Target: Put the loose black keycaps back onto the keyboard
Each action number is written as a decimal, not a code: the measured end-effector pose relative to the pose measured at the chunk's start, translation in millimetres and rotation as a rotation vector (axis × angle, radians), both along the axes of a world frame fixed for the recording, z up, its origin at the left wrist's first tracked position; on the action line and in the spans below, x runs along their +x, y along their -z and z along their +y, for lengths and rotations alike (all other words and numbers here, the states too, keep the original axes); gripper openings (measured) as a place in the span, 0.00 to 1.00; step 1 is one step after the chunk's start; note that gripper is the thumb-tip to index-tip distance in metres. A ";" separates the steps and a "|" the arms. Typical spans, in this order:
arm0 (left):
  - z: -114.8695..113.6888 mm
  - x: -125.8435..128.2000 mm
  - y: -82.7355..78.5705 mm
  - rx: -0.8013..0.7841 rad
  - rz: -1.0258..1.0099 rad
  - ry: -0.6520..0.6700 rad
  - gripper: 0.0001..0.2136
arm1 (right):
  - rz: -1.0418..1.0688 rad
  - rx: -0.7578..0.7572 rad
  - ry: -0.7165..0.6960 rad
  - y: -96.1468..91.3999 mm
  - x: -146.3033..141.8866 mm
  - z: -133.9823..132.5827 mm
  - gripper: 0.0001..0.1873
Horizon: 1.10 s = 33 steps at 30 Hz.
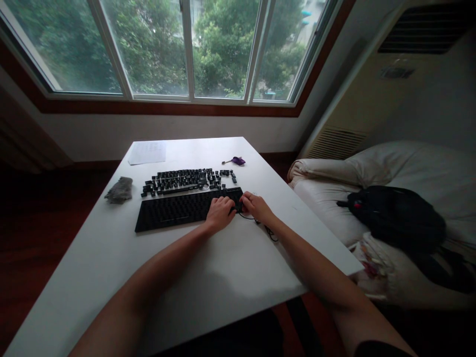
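The keyboard [174, 210] lies on the desk [238, 270], in front of the person, and its long axis runs from left to right, with the right end a little farther from the body than the left end. Both hands are at this right end; the long left part of the keyboard is free of them.

The left hand [220, 214] rests palm down over the near edge, its fingers bent on the keys, so most of the board extends to the left of it. The right hand [256, 206] is just beside the right end, and it is the nearer one to the corner there. Its thumb and index finger are close together, in a narrow shape; whether something small is between them, I cannot tell. Also for the left hand I cannot tell if it grips something or only presses.

Beyond the keyboard, loose keycaps [174, 179] lie in rows, almost parallel to its long axis. The cable [269, 231] lies near the right wrist. A grey cloth [119, 190] is to the left, and a purple object [238, 160] lies behind the keycaps' right end.
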State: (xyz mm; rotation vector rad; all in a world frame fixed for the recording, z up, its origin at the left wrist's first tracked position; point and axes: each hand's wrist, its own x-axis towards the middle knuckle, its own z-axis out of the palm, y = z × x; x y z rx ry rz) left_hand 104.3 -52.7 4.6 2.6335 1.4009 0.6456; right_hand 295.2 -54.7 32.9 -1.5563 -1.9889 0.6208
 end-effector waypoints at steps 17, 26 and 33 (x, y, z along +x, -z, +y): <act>5.4 1.1 8.3 -0.045 -0.164 -0.001 0.05 | 0.427 0.122 0.220 18.8 -0.7 -5.0 0.24; 3.1 1.8 3.7 -0.001 -0.191 0.019 0.06 | 0.010 0.344 0.307 6.8 2.0 -20.3 0.21; 31.1 -6.5 -4.8 0.006 -0.247 -0.095 0.06 | 0.195 0.321 0.368 0.6 23.4 -16.3 0.23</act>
